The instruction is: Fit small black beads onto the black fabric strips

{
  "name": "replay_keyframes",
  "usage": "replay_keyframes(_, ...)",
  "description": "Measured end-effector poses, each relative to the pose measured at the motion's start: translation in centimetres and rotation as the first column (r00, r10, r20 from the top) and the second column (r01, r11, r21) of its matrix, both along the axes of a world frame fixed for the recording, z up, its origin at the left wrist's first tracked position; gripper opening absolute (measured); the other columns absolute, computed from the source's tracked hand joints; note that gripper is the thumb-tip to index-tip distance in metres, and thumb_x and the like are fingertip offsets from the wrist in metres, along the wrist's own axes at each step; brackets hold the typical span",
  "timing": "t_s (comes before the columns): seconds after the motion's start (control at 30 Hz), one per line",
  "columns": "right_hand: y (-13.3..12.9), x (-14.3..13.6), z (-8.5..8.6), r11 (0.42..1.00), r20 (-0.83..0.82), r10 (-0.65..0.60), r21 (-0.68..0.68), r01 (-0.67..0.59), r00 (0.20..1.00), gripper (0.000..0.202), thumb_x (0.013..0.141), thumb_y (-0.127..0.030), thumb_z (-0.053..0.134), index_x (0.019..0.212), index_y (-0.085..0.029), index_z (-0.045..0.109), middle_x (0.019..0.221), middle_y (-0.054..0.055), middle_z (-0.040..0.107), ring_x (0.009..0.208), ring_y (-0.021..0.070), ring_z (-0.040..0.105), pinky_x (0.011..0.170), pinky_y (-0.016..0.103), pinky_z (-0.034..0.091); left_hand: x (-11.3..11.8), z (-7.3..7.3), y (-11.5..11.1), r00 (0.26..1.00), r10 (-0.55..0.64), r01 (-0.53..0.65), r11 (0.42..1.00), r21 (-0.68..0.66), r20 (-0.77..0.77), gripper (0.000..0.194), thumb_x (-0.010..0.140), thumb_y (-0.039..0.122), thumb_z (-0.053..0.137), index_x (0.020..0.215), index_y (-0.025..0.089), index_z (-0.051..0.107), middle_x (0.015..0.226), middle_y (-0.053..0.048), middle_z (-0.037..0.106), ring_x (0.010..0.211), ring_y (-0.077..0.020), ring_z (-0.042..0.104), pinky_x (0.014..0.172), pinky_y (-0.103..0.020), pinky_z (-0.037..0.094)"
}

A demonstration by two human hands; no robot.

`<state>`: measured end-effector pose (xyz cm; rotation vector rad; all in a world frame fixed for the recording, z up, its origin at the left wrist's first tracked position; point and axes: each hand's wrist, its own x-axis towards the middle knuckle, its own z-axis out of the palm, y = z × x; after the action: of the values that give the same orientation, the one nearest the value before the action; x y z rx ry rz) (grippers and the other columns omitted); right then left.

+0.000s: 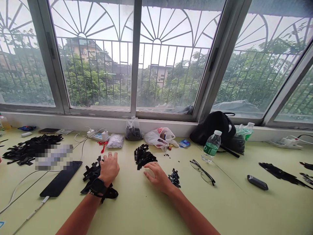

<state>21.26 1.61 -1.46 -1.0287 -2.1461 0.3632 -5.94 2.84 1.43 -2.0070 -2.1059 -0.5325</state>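
My left hand (110, 168), with a black watch (98, 187) on its wrist, is over the right side of a pile of black fabric strips (91, 173). Its fingers are slightly apart and their tips point down out of sight; I see nothing held. My right hand (157, 178) hovers or rests at the near edge of a second heap of black strips (144, 156). Thumb and forefinger are apart there, with nothing visible between them. Just right of that hand lies a small mound of dark, shiny round pieces (174, 178), like buttons or snaps.
Left are a black phone (61, 179) on a white cable and a larger pile of black strips (31, 148). Eyeglasses (202, 172), a water bottle (211, 147) and a black case (257, 182) lie right. Bags, including a white plastic bag (160, 137), line the window wall.
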Motion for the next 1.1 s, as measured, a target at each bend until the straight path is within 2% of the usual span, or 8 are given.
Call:
replay_keyframes(0.13, 0.8, 1.1, 1.0, 0.999, -0.029, -0.042, 0.006, 0.042, 0.999, 0.025, 0.088, -0.029, 0.064, 0.112, -0.024, 0.07, 0.104, 0.007, 0.07, 0.107, 0.0269, 0.059, 0.096, 0.041, 0.047, -1.8, -0.2, 0.8, 0.996, 0.048, -0.038, 0.99, -0.134, 0.073, 0.044, 0.085, 0.008, 0.049, 0.127, 0.016, 0.056, 0.119, -0.021, 0.059, 0.098, -0.0356, 0.062, 0.075, -0.04, 0.045)
replay_keyframes(0.23, 2.2, 3.8, 2.2, 0.991, -0.072, -0.137, -0.012, 0.137, 0.988, 0.031, 0.085, -0.033, 0.064, 0.114, -0.023, 0.069, 0.104, 0.008, 0.07, 0.102, 0.0267, 0.061, 0.091, 0.041, 0.048, -2.4, -0.6, 1.3, 0.993, 0.029, -0.008, 0.985, -0.174, 0.118, 0.044, 0.081, 0.0, 0.046, 0.121, 0.015, 0.058, 0.109, -0.017, 0.064, 0.094, -0.0282, 0.064, 0.076, -0.034, 0.044)
replay_keyframes(0.3, 3.1, 6.2, 3.1, 0.972, -0.078, -0.224, -0.083, 0.218, 0.971, 0.03, 0.085, -0.036, 0.062, 0.109, -0.021, 0.07, 0.098, 0.007, 0.071, 0.091, 0.0244, 0.063, 0.081, 0.037, 0.05, -2.6, -0.8, 1.5, 0.991, 0.012, 0.012, 0.984, -0.176, 0.135, 0.043, 0.08, -0.004, 0.044, 0.116, 0.015, 0.059, 0.104, -0.015, 0.066, 0.094, -0.0257, 0.064, 0.078, -0.032, 0.043)
replay_keyframes(0.4, 3.5, 9.3, 4.0, 0.957, 0.054, -0.182, -0.22, 0.19, 0.982, 0.022, 0.082, -0.035, 0.062, 0.093, -0.019, 0.073, 0.088, 0.005, 0.072, 0.079, 0.0206, 0.062, 0.072, 0.031, 0.048, -2.8, -1.2, 1.7, 0.988, -0.015, 0.039, 0.987, -0.156, 0.154, 0.043, 0.081, -0.005, 0.042, 0.115, 0.015, 0.06, 0.103, -0.013, 0.067, 0.1, -0.0241, 0.063, 0.083, -0.03, 0.042)
replay_keyframes(0.5, 2.9, 11.0, 4.2, 0.933, 0.151, -0.097, -0.331, 0.143, 0.984, 0.019, 0.081, -0.032, 0.061, 0.084, -0.018, 0.074, 0.083, 0.004, 0.07, 0.074, 0.0187, 0.061, 0.067, 0.028, 0.047, -3.4, -1.4, 1.9, 0.985, -0.031, 0.05, 0.993, -0.107, 0.171, 0.051, 0.082, -0.006, 0.039, 0.126, 0.015, 0.054, 0.112, -0.013, 0.065, 0.109, -0.0227, 0.06, 0.089, -0.029, 0.042)
replay_keyframes(0.63, 1.8, 11.9, 4.1, 0.915, 0.188, -0.065, -0.38, 0.134, 0.98, 0.018, 0.077, -0.028, 0.062, 0.082, -0.018, 0.076, 0.08, 0.004, 0.068, 0.071, 0.0178, 0.059, 0.064, 0.026, 0.045, -4.2, -1.4, 2.4, 0.982, -0.028, 0.036, 0.998, -0.042, 0.188, 0.051, 0.085, -0.002, 0.042, 0.133, 0.015, 0.049, 0.117, -0.014, 0.065, 0.111, -0.0237, 0.061, 0.091, -0.029, 0.043)
replay_keyframes(0.83, 1.3, 12.2, 3.1, 0.902, 0.201, -0.094, -0.397, 0.169, 0.975, 0.014, 0.074, -0.027, 0.064, 0.075, -0.018, 0.075, 0.076, 0.004, 0.067, 0.067, 0.0163, 0.057, 0.06, 0.024, 0.043, -4.5, -0.3, 2.4, 0.983, 0.013, -0.01, 1.0, -0.015, 0.183, 0.036, 0.087, 0.008, 0.05, 0.12, 0.019, 0.058, 0.096, -0.013, 0.073, 0.089, -0.0266, 0.069, 0.074, -0.03, 0.044)
replay_keyframes(1.1, 0.9, 11.6, 3.0, 0.876, 0.149, -0.057, -0.467, 0.121, 0.987, 0.018, 0.075, -0.032, 0.068, 0.076, -0.016, 0.074, 0.068, 0.002, 0.063, 0.061, 0.014, 0.052, 0.056, 0.023, 0.04, -3.8, 0.6, 1.8, 0.984, 0.032, -0.034, 0.999, 0.011, 0.175, 0.02, 0.093, 0.021, 0.052, 0.109, 0.018, 0.064, 0.091, -0.014, 0.074, 0.089, -0.0292, 0.069, 0.074, -0.032, 0.043)
